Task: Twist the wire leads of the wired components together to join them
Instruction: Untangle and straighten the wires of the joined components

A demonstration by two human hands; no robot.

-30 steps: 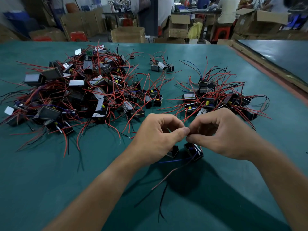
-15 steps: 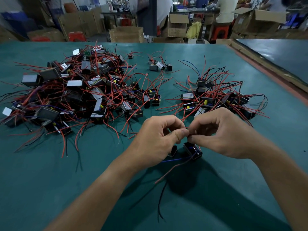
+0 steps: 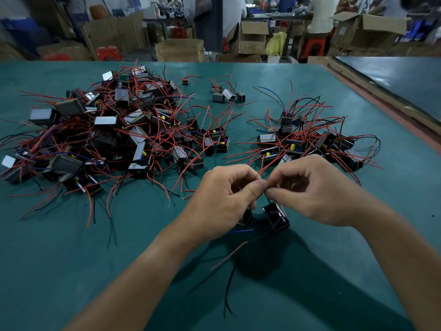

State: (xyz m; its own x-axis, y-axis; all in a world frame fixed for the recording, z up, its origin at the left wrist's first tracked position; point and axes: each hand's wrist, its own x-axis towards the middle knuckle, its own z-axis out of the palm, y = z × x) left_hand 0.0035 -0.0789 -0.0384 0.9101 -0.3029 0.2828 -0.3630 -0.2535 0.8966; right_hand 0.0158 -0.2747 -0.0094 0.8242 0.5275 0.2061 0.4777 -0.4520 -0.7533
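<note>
Two small black components (image 3: 276, 216) hang close over the green desk (image 3: 71, 259), right under the left grip (image 3: 224, 199) and right grip (image 3: 310, 192) — each pinching their wire leads (image 3: 269, 201), thumb tips nearly touching — with bigger tangled piles (image 3: 114, 134) further back.

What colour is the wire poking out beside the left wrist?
The wire is blue; head view.

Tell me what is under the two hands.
Two black components show below the left hand and right hand, one half covered by the left. A blue lead trails out. The pinched lead ends are hidden between the fingertips.
</note>
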